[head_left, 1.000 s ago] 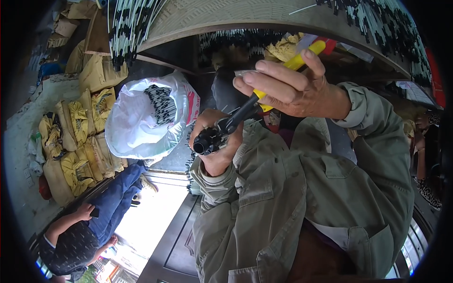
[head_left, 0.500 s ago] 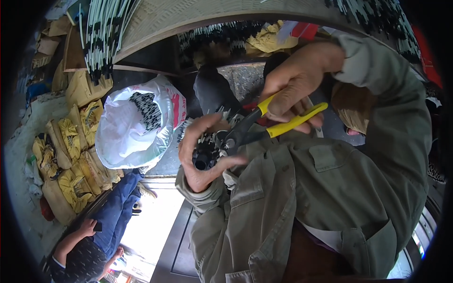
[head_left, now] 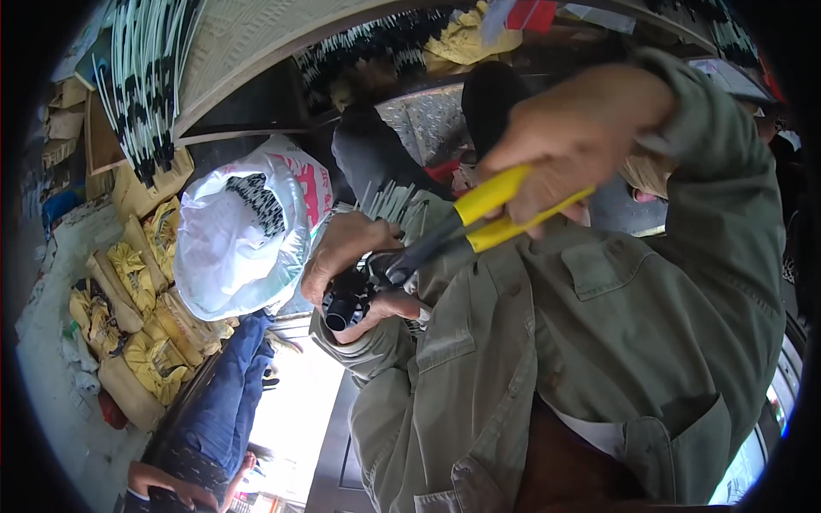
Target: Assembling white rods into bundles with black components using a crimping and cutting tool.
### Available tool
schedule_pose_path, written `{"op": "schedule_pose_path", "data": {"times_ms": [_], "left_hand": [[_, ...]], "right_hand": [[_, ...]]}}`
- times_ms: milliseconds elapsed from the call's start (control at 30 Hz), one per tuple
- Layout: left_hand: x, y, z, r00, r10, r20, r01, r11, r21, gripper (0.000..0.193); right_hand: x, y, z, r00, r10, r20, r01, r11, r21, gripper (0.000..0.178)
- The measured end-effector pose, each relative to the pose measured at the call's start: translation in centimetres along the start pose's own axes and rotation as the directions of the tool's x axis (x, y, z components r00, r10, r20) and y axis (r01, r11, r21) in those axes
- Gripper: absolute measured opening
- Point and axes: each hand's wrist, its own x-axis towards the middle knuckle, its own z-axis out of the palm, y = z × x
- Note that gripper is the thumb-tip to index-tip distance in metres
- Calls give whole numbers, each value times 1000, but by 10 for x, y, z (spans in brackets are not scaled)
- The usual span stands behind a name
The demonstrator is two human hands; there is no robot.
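Observation:
My left hand (head_left: pixel 335 248) is closed around a bundle of thin rods (head_left: pixel 389 202), whose pale ends stick out on its far side. A black round piece (head_left: pixel 345 308) shows at the bundle's near end, below my thumb. My right hand (head_left: pixel 569 141), slightly blurred, grips the yellow handles of a pair of pliers or cutters (head_left: pixel 489 205). Their handles are nearly closed. The dark jaws reach down-left to the bundle beside my left fingers; what lies between them is hidden.
Left of my hands stands an open white plastic bag (head_left: pixel 218 286) with small black-and-white pieces inside. Black-and-white rods (head_left: pixel 145 94) lie on the table (head_left: pixel 248 51) ahead. Yellow-wrapped packages (head_left: pixel 154 368) are stacked at far left. Another person (head_left: pixel 218 436) is at lower left.
The handles have come closer together and the right hand has shifted slightly toward the right. My left hand has turned, its fingers now wrapped tighter over the bundle. The whole view has shifted a little.

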Motion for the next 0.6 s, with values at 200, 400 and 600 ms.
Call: {"op": "schedule_pose_path", "data": {"times_ms": [200, 400, 600], "left_hand": [[6, -8, -4, 989, 89, 121, -112, 974, 197, 65], [6, -10, 1, 999, 39, 17, -42, 980, 195, 68], [18, -18, 4, 979, 87, 184, -86, 996, -12, 63]], "right_hand": [[-3, 4, -4, 895, -420, -152, 347, 868, -354, 79], [-7, 9, 23, 585, -731, -351, -164, 317, -934, 51], [-18, 18, -2, 936, -257, -239, 213, 957, -196, 52]]}}
